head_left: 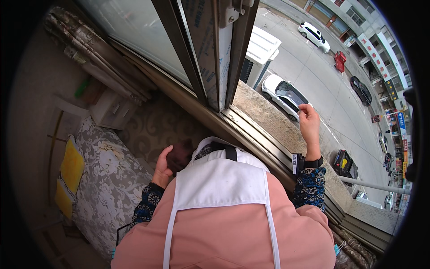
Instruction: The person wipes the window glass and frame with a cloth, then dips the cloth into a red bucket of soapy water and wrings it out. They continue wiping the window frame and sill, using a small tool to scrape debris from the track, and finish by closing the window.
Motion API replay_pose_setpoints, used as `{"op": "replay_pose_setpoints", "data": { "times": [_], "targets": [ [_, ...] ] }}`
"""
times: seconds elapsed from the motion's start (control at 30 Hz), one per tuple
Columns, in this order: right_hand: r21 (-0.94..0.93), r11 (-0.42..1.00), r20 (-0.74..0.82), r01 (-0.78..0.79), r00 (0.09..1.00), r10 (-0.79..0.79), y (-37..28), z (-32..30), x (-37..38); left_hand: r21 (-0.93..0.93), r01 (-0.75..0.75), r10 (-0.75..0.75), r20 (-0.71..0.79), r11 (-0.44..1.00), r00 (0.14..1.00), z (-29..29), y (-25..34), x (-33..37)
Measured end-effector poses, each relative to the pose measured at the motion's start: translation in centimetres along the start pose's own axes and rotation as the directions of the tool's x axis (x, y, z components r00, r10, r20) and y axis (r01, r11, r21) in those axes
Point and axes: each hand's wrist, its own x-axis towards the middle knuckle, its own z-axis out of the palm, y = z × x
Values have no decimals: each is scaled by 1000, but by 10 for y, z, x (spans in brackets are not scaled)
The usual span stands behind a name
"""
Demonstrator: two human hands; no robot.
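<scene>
Diagonally, the window track runs far left to near right between left hand and right hand. The right is nearer, outside, fingers curled narrow; the left, half-curled, is beside a dark reddish thing. Whether they hold something, I cannot tell.

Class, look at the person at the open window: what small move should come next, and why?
Probably draw the right hand back toward the window track: its fingers show beyond the rough ledge, against the street, while the left hand is on the room side, beside a dark reddish item too dim to identify.
</scene>
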Motion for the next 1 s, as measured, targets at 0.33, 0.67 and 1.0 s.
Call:
{"op": "replay_pose_setpoints", "data": {
  "times": [0.33, 0.67, 1.0],
  "targets": [
    [97, 887, 368, 451, 812, -453, -65, 69, -66, 46, 47, -49, 36, 998, 998, 11, 9, 3],
    [-46, 886, 430, 462, 810, -400, -82, 101, -67, 47, 4, -5, 24, 999, 1000, -5, 17, 5],
    [105, 883, 453, 457, 769, -451, -79, 110, -43, 36, 51, -53, 58, 998, 997, -12, 25, 9]
  ]
}}
